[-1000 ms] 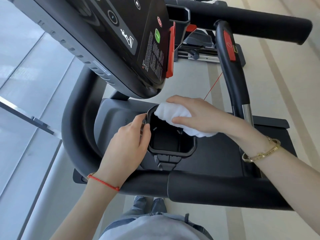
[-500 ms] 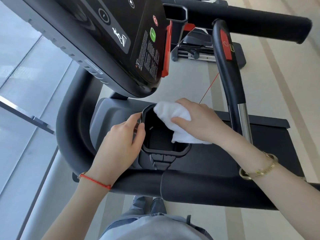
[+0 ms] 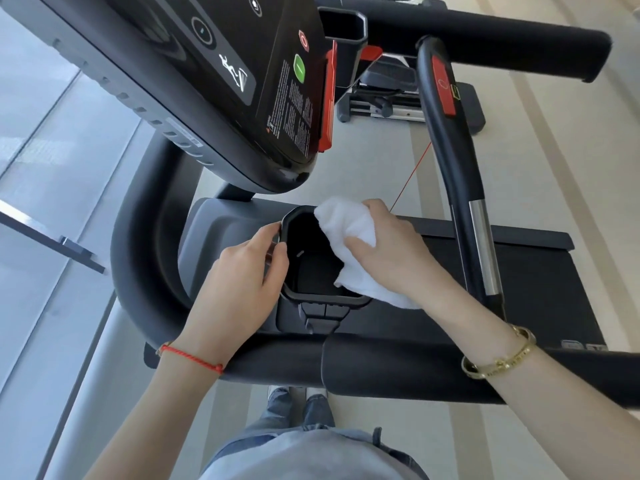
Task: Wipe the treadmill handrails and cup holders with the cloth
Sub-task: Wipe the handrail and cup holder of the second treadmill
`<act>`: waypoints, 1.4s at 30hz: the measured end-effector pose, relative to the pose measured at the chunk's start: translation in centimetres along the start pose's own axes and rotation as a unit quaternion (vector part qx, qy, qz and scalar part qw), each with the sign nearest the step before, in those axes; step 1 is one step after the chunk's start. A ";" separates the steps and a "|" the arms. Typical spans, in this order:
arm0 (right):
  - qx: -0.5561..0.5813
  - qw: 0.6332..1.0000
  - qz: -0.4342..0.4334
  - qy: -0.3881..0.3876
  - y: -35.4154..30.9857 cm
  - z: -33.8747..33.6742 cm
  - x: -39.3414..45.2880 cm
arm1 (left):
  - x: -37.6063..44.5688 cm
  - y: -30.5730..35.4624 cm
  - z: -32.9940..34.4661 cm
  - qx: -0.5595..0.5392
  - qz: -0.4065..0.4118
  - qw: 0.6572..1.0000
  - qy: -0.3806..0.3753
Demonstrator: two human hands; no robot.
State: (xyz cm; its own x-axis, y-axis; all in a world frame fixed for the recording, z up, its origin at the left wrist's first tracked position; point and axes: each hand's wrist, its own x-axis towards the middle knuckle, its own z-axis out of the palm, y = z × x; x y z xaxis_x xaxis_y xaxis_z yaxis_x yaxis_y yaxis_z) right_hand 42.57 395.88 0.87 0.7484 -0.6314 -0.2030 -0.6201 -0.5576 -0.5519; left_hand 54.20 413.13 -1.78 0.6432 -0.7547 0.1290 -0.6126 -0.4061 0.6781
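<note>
We see the right hand (image 3: 388, 251) bunched around a white cloth (image 3: 349, 233), fingers curled over it and thumb pinning it from below, pressing the cloth onto the right rim of the black cup holder (image 3: 311, 296). Part of the cloth drapes over the rim into the cup holder, part trails out toward the wrist. The left hand (image 3: 239, 282) grips the cup holder's left rim, thumb and fingers curled on the edge, steadying it. The cup holder sits in the grey tray below the console (image 3: 221, 81), just ahead of the near handrail (image 3: 398, 368), a padded black bar running across under both wrists. A curved handrail (image 3: 138, 258) loops round the left side; a second black bar with a red patch and a chrome section (image 3: 460, 188) stands to the right of the right hand. A far padded bar (image 3: 485, 32) crosses at the top. A thin red cord (image 3: 412, 178) runs from near the right hand up toward the console. Red string bracelet (image 3: 194, 358) on the left wrist, gold bracelet (image 3: 502, 358) on the right. Treadmill belt (image 3: 540, 278) lies dark under the right forearm
</note>
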 end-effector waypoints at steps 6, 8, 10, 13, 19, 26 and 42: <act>0.066 0.996 0.067 0.003 0.5 1.5 -3.1 | -0.1 0.0 -0.1 -0.001 -0.003 1.000 -0.011; 0.067 0.995 0.073 0.007 0.5 1.6 -3.2 | 0.0 0.1 -0.2 -0.001 -0.004 1.000 -0.014; 0.048 0.997 0.068 0.006 0.3 1.3 -2.5 | 0.0 0.2 -0.3 -0.002 -0.004 1.000 -0.017; 0.025 0.999 0.027 0.003 -0.3 0.3 -0.3 | 0.0 0.1 -0.3 -0.002 -0.004 1.000 -0.020; -0.007 1.000 0.004 -0.025 0.1 -0.3 -0.2 | -0.1 0.1 -0.4 0.003 -0.006 1.000 -0.025; 0.002 0.999 0.023 -0.028 1.1 0.6 -0.8 | -0.2 0.4 -0.5 0.002 -0.021 0.999 -0.031; -0.230 0.925 -0.287 -0.095 -3.2 -0.7 5.4 | -0.4 0.7 -0.5 0.014 -0.028 0.999 -0.012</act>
State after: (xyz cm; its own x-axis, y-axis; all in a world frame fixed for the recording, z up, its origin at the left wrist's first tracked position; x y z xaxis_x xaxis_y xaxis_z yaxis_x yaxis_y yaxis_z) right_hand 48.39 393.90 2.13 0.9861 -0.0786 -0.1462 -0.1098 -0.9694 -0.2197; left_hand 53.76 413.38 -0.95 0.6664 -0.7419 0.0736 -0.5882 -0.4625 0.6634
